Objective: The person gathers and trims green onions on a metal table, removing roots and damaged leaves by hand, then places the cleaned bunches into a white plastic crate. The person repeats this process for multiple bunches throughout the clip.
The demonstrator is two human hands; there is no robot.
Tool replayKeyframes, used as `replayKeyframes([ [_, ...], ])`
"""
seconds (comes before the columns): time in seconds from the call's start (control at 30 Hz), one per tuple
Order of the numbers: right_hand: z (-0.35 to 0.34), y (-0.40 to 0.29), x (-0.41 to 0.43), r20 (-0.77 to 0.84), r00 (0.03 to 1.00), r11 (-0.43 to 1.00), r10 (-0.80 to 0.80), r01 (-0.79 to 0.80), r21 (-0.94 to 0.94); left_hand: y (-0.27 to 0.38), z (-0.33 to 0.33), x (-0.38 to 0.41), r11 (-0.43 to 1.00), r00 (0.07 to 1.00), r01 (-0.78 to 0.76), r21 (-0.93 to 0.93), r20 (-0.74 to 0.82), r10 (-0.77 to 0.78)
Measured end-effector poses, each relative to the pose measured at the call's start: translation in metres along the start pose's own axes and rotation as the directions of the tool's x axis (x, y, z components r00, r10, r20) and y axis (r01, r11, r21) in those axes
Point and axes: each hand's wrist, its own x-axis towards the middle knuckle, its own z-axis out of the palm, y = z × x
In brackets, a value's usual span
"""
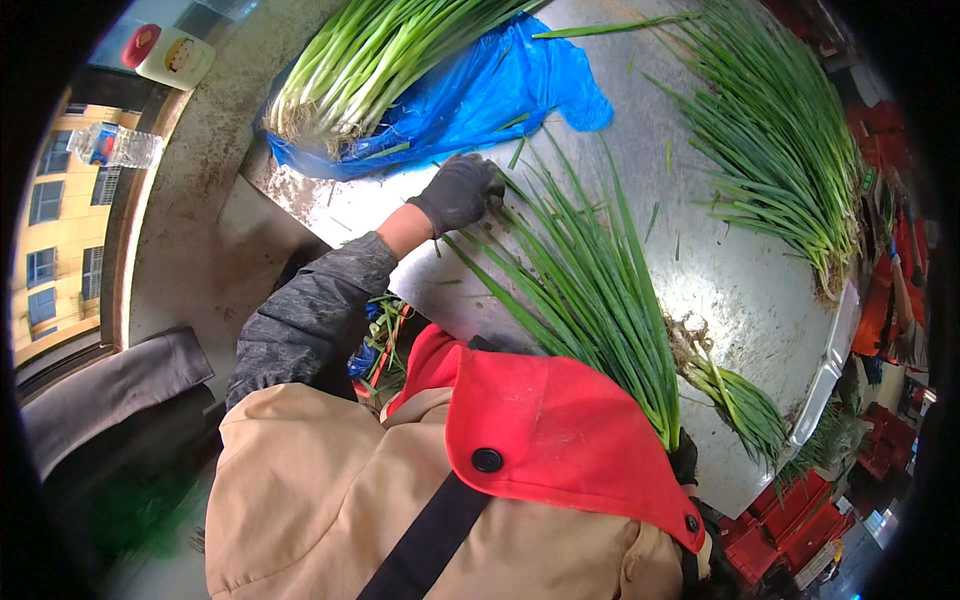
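Observation:
My left hand [461,193], in a dark glove, is closed at the leaf tips of a bunch of green onions [600,285] above the metal table [480,300]; whether it grips a leaf is unclear. At the bunch's lower white end is my right hand [684,457], gloved and mostly hidden by the red collar, shut on the stalks. Beyond the left hand, a thick pile of green onions [367,67] with roots lies on a blue plastic bag [480,97]. Another large pile of green onions [780,142] lies at the right.
A small bunch of green onions [742,405] rests near the table's right edge. Loose leaf scraps dot the metal. A plastic bottle [120,146] and a white jug with a red cap [176,58] stand by the window. Red crates [787,525] are at the lower right.

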Motion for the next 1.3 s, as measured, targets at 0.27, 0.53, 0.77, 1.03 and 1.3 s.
replayKeyframes([
  [0.27, -0.005, 0.010, 0.000, 0.021, 0.998, 0.986, -0.063, 0.066, -0.151, 0.016, -0.013, 0.030, 0.991, 0.934, -0.134, -0.005, -0.334, 0.124],
  [0.53, -0.014, -0.077, -0.010, 0.094, 0.992, 0.911, -0.090, 0.120, -0.395, 0.040, 0.044, 0.043, 0.929, 0.954, -0.227, 0.291, -0.125, 0.273],
  [0.77, -0.011, -0.064, -0.005, 0.087, 0.995, 0.939, -0.046, 0.073, -0.335, 0.003, -0.016, 0.060, 0.995, 0.919, -0.011, -0.098, -0.394, -0.028],
  [1.03, -0.013, -0.080, -0.007, 0.081, 0.996, 0.948, -0.048, 0.071, -0.312, -0.007, 0.023, 0.082, 0.977, 0.971, -0.149, 0.154, -0.165, 0.174],
  [1.3, -0.013, -0.076, -0.007, 0.073, 0.995, 0.916, -0.062, 0.086, -0.392, -0.049, -0.032, 0.077, 0.664, 0.867, 0.118, -0.738, -0.249, -0.431],
])
